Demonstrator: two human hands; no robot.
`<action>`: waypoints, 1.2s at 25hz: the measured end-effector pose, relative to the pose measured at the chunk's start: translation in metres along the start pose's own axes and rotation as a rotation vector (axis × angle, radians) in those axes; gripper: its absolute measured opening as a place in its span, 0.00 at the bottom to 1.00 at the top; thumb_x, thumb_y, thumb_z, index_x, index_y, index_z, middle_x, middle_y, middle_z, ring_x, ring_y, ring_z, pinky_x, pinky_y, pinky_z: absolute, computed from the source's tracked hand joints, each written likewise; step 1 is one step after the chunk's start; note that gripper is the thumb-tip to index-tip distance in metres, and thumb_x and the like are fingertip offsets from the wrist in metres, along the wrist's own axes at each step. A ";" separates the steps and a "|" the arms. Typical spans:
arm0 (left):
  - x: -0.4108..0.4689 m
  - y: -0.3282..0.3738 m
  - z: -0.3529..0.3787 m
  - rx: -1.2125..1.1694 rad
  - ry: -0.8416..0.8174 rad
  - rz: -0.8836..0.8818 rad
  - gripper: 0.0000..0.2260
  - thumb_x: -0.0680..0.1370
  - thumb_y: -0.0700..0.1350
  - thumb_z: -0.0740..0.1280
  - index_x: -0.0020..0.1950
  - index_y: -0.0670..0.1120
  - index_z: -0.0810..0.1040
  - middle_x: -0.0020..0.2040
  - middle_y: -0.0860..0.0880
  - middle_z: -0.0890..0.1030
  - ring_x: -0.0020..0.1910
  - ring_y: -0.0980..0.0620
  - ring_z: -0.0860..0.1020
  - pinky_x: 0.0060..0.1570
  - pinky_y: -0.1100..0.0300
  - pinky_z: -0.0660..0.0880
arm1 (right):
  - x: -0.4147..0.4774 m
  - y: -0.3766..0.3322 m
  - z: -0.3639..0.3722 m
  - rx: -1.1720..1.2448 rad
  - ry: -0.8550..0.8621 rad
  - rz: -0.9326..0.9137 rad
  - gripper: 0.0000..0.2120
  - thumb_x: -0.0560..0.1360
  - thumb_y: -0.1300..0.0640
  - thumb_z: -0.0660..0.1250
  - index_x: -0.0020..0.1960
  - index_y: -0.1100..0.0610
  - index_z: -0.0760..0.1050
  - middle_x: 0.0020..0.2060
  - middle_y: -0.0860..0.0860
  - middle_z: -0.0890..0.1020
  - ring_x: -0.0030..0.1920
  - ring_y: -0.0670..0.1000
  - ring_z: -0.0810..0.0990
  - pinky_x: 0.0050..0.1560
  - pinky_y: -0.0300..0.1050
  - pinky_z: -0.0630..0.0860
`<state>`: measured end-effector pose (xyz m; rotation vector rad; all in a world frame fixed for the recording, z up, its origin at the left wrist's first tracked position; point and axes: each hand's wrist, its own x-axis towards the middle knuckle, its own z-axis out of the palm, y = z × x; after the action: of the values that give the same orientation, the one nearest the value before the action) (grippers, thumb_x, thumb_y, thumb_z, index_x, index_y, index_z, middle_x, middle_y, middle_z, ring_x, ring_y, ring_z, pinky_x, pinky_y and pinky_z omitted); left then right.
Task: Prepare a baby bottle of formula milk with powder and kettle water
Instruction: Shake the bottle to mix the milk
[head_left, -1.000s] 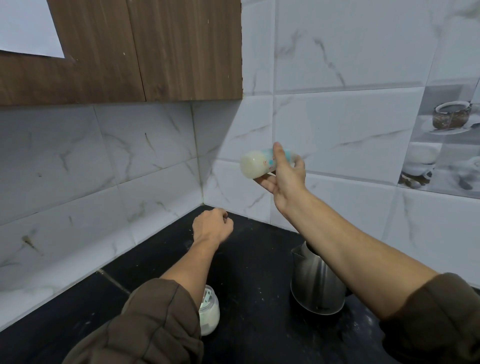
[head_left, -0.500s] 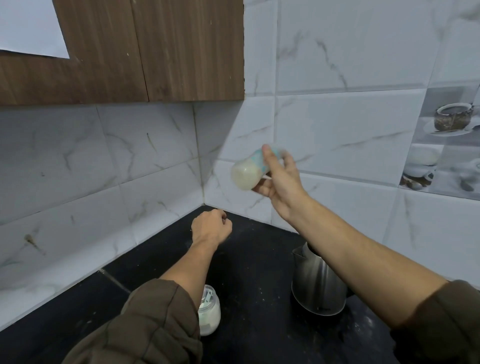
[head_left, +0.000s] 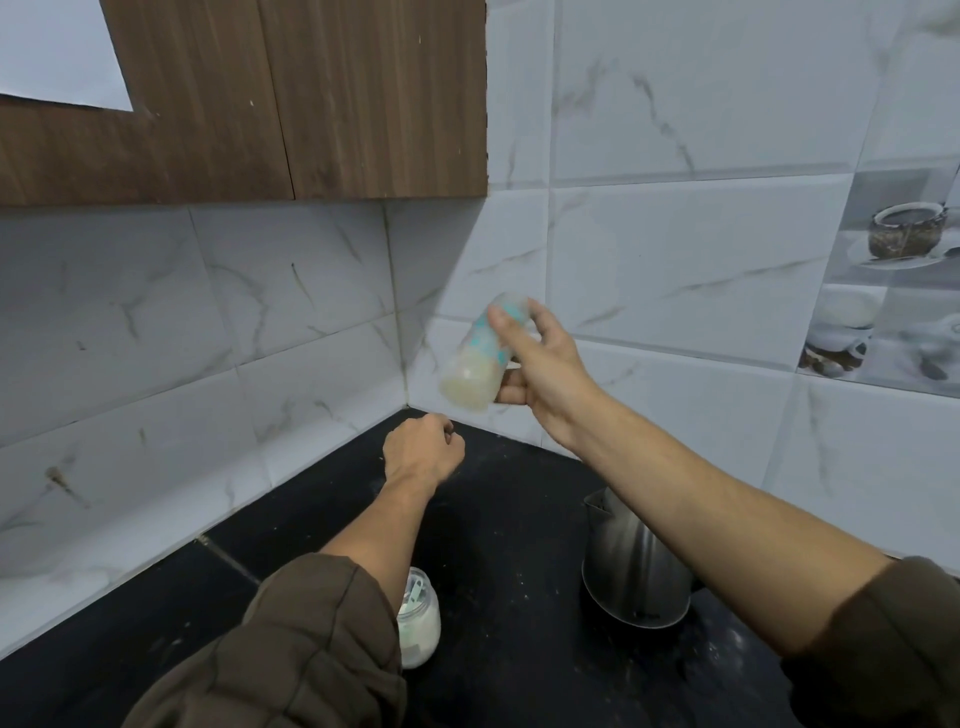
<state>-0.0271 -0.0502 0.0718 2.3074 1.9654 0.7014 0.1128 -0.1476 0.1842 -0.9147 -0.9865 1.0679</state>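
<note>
Bottle (head_left: 474, 361) tilted in right hand (head_left: 546, 371) — teal print blurred (milky inside)

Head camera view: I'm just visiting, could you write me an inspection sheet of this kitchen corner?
Surface: black counter, dusted with pale specks.
Job's things: baby bottle, tilted and blurred, milky liquid in its lower end; steel kettle standing on the counter; jar of white powder, partly behind the left sleeve.
Clutter: nothing seen.
Hands: right hand grips the bottle in the air; left hand curled in a fist above the counter, nothing visible in it.
Cables: nothing seen.
Surroundings: marbled wall tiles, wooden cabinet above, picture tiles of cups at right.
</note>
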 end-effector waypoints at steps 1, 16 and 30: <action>-0.001 0.002 -0.001 -0.006 -0.003 -0.005 0.11 0.82 0.49 0.64 0.59 0.48 0.83 0.47 0.50 0.84 0.48 0.48 0.81 0.52 0.52 0.79 | -0.004 0.003 0.000 -0.072 -0.075 -0.028 0.32 0.79 0.48 0.75 0.78 0.46 0.66 0.60 0.58 0.84 0.43 0.56 0.89 0.34 0.48 0.84; 0.002 0.001 0.002 -0.027 0.015 0.020 0.13 0.81 0.49 0.64 0.63 0.50 0.83 0.52 0.50 0.86 0.53 0.48 0.82 0.52 0.53 0.77 | 0.018 -0.002 -0.011 0.212 0.242 -0.041 0.33 0.80 0.47 0.74 0.79 0.48 0.64 0.64 0.56 0.80 0.51 0.61 0.89 0.39 0.51 0.86; 0.000 0.003 -0.001 -0.028 -0.001 -0.004 0.13 0.81 0.49 0.64 0.62 0.49 0.83 0.51 0.49 0.85 0.52 0.47 0.81 0.52 0.53 0.77 | 0.007 0.004 -0.004 0.111 0.100 0.038 0.30 0.80 0.47 0.74 0.76 0.48 0.64 0.65 0.57 0.80 0.50 0.60 0.89 0.39 0.54 0.86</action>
<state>-0.0251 -0.0513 0.0736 2.2868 1.9463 0.7221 0.1173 -0.1401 0.1805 -0.8904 -0.8224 1.0879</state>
